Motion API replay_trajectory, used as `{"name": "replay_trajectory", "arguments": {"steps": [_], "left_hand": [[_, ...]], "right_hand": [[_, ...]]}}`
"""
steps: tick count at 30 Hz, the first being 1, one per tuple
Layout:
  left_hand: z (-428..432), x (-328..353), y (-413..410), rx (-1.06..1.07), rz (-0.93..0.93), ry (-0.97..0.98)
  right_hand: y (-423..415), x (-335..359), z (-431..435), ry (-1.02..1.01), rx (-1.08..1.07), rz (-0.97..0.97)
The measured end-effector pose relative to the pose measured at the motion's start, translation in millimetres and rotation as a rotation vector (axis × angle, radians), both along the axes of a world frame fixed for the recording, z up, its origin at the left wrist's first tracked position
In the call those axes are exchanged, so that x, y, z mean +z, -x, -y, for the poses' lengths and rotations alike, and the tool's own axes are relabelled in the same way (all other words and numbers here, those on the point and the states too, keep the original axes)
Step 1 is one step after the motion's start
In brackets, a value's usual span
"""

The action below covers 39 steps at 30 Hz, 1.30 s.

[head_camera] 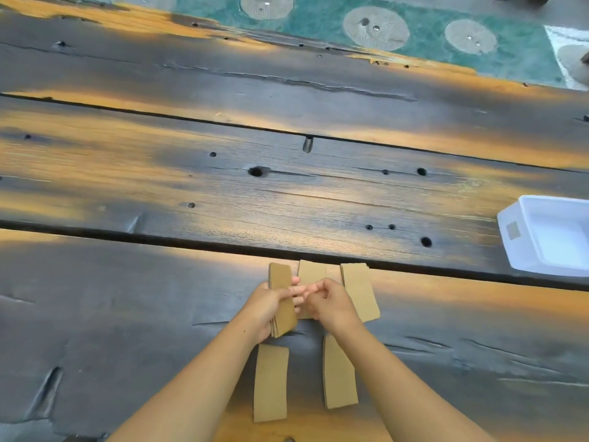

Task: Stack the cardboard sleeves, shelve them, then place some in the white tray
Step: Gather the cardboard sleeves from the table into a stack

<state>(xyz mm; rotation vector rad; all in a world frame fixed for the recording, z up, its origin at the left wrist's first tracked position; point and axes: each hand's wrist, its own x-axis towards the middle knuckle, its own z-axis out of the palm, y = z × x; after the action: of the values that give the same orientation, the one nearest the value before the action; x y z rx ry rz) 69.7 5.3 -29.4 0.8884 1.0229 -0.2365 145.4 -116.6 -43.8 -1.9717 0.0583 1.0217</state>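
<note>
My left hand [266, 309] grips a small stack of brown cardboard sleeves [282, 301], held tilted above the table. My right hand [331, 303] hovers right beside it with fingers curled, and I cannot tell whether it touches the stack or the flat sleeve [314, 271] beneath it. Another sleeve pile [360, 290] lies to the right of my right hand. Two more sleeves lie nearer me: one [271, 382] under my left forearm, one [339, 374] under my right forearm. The white tray [516, 247] stands empty at the right edge.
The table [191, 186] is dark, worn wooden planks with gaps, knots and holes. Beyond its far edge lies a green patterned rug [318, 17] with pale round shapes.
</note>
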Motion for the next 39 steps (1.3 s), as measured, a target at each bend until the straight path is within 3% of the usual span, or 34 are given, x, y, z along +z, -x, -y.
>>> {"name": "replay_trajectory", "arguments": {"steps": [6, 13, 18, 25, 32, 39], "left_hand": [[-2, -22, -21, -0.066, -0.118, -0.281], [10, -34, -35, -0.207, -0.185, -0.498], [10, -38, -41, -0.174, -0.233, -0.489], [-2, -42, -41, -0.048, -0.209, -0.294], [0, -31, -35, 0.036, -0.145, -0.213], [-2, -17, -26, -0.01, -0.012, -0.205]], "right_hand": [[-17, -14, 11, 0.22, -0.034, 0.081], [-24, -25, 4, 0.239, -0.09, -0.013], [-28, -30, -3, 0.211, -0.132, -0.079], [-30, -36, -6, 0.225, -0.136, -0.123], [-35, -19, 2, 0.057, -0.1, -0.13], [-41, 19, 24, -0.226, 0.013, -0.295]]}}
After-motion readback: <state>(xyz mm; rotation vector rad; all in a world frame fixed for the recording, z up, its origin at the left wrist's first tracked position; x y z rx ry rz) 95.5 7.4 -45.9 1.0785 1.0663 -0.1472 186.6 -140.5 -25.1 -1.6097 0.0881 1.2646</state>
